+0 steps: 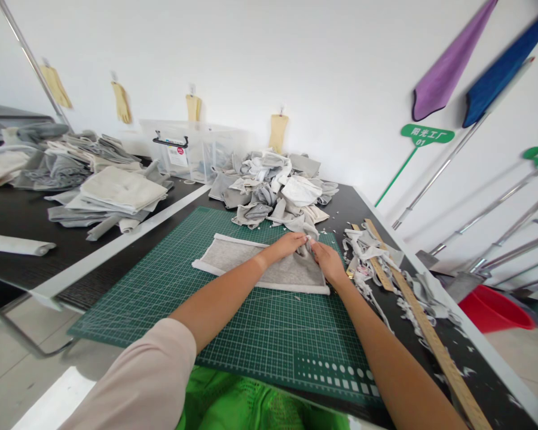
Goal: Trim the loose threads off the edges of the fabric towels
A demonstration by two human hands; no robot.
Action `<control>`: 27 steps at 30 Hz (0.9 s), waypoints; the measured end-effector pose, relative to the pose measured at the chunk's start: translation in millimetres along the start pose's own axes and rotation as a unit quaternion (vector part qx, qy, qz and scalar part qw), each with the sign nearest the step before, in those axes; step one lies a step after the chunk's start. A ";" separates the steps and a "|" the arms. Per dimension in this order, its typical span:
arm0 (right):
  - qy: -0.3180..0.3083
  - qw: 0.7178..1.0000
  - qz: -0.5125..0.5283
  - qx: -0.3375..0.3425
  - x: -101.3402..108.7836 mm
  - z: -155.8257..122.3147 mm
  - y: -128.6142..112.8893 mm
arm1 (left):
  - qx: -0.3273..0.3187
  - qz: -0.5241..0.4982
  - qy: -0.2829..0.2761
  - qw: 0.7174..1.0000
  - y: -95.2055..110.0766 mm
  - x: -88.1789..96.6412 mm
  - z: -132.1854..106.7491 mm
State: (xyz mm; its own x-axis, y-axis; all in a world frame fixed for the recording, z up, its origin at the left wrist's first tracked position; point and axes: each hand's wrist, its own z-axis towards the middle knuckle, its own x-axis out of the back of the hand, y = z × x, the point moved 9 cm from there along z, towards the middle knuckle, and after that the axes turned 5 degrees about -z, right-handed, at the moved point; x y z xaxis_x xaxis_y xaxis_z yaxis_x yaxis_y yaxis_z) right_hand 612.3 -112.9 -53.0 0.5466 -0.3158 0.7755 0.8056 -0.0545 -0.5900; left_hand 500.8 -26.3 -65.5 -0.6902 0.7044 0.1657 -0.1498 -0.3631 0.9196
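Note:
A light grey piece of fabric (pixel 233 251) with pale rolled edges lies on the green cutting mat (pixel 161 298). My left hand (pixel 289 245) pinches the fabric near its far right corner, and the cloth bunches up there. Close beside it, my right hand (pixel 327 260) grips the same corner, fingers closed on the cloth. Both hands nearly touch. Just beyond them rises a heap of grey and white cloth pieces (pixel 269 185). The fingertips are small in view, and part of the corner is hidden by them.
Wooden rulers (pixel 424 322) and fabric scraps (pixel 367 257) lie right of the mat. Folded cloth stacks (pixel 112 191) and a white roll (pixel 15 243) are on the left. A clear plastic bin (pixel 201 149) stands against the wall. A red bucket (pixel 493 310) is beyond the right edge.

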 end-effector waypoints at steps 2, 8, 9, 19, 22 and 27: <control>0.001 1.000 0.009 0.005 -0.2 0.1 -0.5 | 0.001 0.006 -0.003 1.000 -0.9 -0.1 -0.2; 0.001 1.000 0.010 0.005 0.4 -0.5 -1.8 | 0.003 0.009 -0.010 1.000 0.3 -1.2 0.1; 0.002 1.000 0.006 0.006 0.5 -0.6 -2.3 | 0.001 0.011 -0.014 1.000 1.4 -2.1 0.1; 0.009 1.000 0.001 0.018 -0.6 1.1 -0.7 | 0.008 0.035 -0.026 0.999 7.1 -4.9 -2.9; 0.011 1.000 -0.003 0.021 0.2 0.5 -1.8 | 0.005 0.010 -0.024 1.000 7.7 -5.7 -3.3; 0.014 0.999 0.044 0.002 2.0 -1.5 -3.6 | 0.009 -0.004 -0.026 1.000 5.7 -6.4 -2.7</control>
State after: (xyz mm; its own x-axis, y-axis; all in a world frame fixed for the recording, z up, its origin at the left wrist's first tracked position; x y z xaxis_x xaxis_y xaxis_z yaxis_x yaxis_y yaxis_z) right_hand 610.2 -114.7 -49.6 0.6080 -0.3462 0.7145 0.7563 -0.0211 -0.6539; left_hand 502.5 -34.6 -62.3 -0.6518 0.7375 0.1767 -0.1411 -0.3469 0.9272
